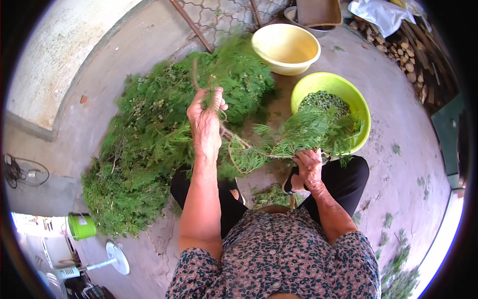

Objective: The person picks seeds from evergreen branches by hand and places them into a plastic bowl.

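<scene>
My left hand (205, 119) is closed round a feathery evergreen branch (235, 137), in front of the leafy heap. The brown stem slants from it down to the right. At the other end my right hand (309, 167) grips the same branch low by the near rim of the lime-green basin (362, 112). Leafy sprays (311, 130) from this end hang over the basin. Inside it lie many small round green seed cones (326, 102), partly covered by the sprays. My right fingertips are partly hidden.
A big heap of cut evergreen branches (144, 134) spreads on the left. A pale yellow basin (286, 45) stands beyond the green one. Stacked firewood (406, 57) is at the far right. A green bucket (82, 226) and a fan (117, 257) stand at lower left.
</scene>
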### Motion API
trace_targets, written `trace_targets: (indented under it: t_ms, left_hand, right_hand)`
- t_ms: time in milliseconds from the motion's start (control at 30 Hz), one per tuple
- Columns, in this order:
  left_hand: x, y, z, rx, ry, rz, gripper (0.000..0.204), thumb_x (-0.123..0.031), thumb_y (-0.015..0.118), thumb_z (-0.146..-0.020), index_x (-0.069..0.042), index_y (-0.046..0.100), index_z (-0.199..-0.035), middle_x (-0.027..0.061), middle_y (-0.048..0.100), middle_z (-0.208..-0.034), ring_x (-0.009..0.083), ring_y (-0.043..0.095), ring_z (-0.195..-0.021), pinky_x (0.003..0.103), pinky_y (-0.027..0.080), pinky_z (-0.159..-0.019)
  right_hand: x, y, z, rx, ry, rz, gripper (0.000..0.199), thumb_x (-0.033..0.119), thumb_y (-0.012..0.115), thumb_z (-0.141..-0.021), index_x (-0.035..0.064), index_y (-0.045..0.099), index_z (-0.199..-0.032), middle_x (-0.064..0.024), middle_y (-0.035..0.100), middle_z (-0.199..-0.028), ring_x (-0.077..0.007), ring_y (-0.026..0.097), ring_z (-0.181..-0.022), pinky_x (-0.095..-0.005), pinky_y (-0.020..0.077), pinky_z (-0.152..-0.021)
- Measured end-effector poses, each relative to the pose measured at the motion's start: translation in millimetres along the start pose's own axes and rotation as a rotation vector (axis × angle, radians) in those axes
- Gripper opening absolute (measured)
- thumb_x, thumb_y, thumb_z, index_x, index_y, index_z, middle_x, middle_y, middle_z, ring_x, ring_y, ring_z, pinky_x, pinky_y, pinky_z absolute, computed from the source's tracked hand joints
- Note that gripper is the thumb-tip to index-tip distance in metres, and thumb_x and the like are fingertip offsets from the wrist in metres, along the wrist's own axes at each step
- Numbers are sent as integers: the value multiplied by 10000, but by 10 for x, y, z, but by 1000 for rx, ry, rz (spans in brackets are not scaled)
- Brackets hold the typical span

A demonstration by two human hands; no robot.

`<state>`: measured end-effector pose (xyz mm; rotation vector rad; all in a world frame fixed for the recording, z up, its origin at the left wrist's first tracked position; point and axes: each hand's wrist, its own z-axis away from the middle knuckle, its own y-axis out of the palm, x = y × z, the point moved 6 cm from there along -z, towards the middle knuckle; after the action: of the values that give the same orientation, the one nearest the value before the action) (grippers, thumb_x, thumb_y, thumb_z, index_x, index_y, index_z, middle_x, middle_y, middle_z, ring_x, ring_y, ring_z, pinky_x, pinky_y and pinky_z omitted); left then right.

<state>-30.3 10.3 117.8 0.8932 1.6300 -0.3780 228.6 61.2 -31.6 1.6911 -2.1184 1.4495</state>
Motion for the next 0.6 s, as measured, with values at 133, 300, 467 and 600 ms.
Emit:
trace_targets:
  t_ms: [133, 300, 467, 600]
  left_hand:
    - [-71, -275, -55, -92, -17, 298, 141, -65, 576, -807, 41, 582, -900, 68, 553, -738, 147, 514, -644, 288, 455, -610]
    - [-391, -803, -141, -340, 20, 307, 116, -113, 554, -825, -14, 586, -876, 77, 617, -754, 188, 574, -654, 326, 455, -767]
    - [-596, -1303, -124, -345, 103, 281, 329, -244, 563, -829, 3, 544, -1045, 157, 551, -1098, 249, 513, -1040, 423, 388, -921]
    - [-228, -1405, 2, -256, -113, -510, 344, -99, 537, -804, -29, 514, -1140, 147, 507, -1177, 277, 527, -1005, 381, 407, -911]
  right_hand:
    - [-306, 153, 147, 38, -14, 228, 164, 4, 670, -596, 37, 621, -749, -83, 566, -714, -266, 539, -691, -344, 418, -654]
    - [-398, 158, 137, 45, 84, 21, 150, 13, 668, -613, 27, 621, -754, -91, 575, -717, -259, 546, -700, -329, 424, -668]
    - [-458, 177, 97, 61, 135, -139, 181, -14, 667, -605, 11, 627, -780, -97, 581, -723, -252, 555, -714, -318, 431, -671]
    - [-456, 149, 39, 45, 102, -196, 197, -29, 666, -599, 1, 625, -790, -100, 582, -728, -252, 556, -716, -314, 435, -657]
